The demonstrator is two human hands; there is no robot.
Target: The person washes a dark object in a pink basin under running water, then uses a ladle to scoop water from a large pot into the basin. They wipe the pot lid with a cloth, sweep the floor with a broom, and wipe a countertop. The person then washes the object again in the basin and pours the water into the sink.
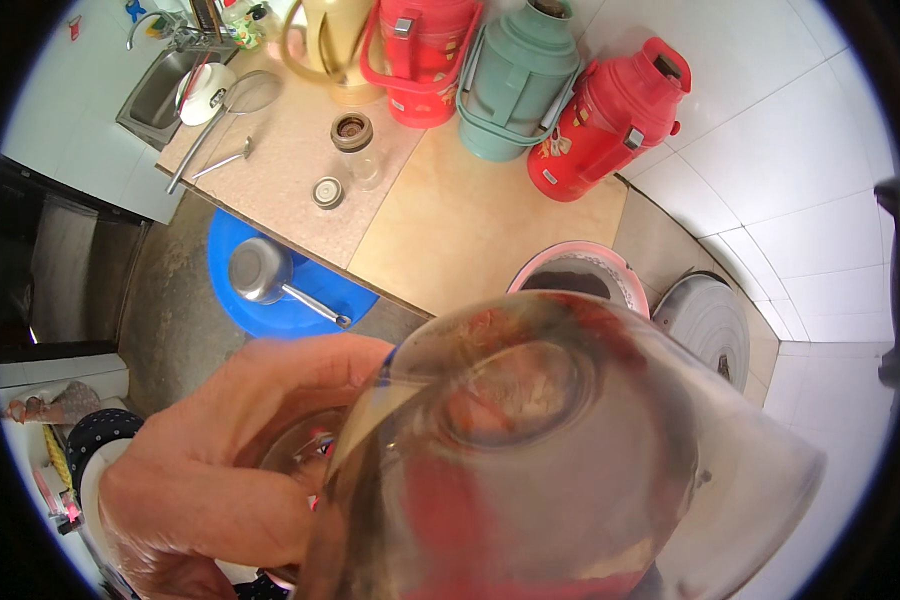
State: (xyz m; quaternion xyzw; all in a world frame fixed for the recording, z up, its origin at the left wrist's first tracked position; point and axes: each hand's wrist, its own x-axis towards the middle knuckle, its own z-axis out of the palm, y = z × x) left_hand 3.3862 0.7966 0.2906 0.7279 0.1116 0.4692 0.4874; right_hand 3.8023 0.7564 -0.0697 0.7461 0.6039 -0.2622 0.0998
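Note:
A large clear glass jug (570, 480) fills the lower middle, very close and tilted. My left hand (205, 465) is closed at the jug's left side, its fingers bent round the part there; the grip is partly hidden. Blurred reddish and skin-coloured shapes show through the glass, and I cannot make out what they are. My right hand is not plainly seen. Just beyond the jug stands a pink-rimmed basin (625, 275) with dark contents. A small glass jar (363, 165) stands on the counter (450, 235), with a round metal lid (327, 193) beside it.
Along the wall stand a cream jug (345, 45), a red thermos (425, 65), a green thermos (520, 85) and another red thermos (605, 125). A strainer (250, 92) lies near the sink (165, 95). Below, a saucepan (260, 270) rests on a blue tub (232, 310). A round metal lid (705, 320) sits right.

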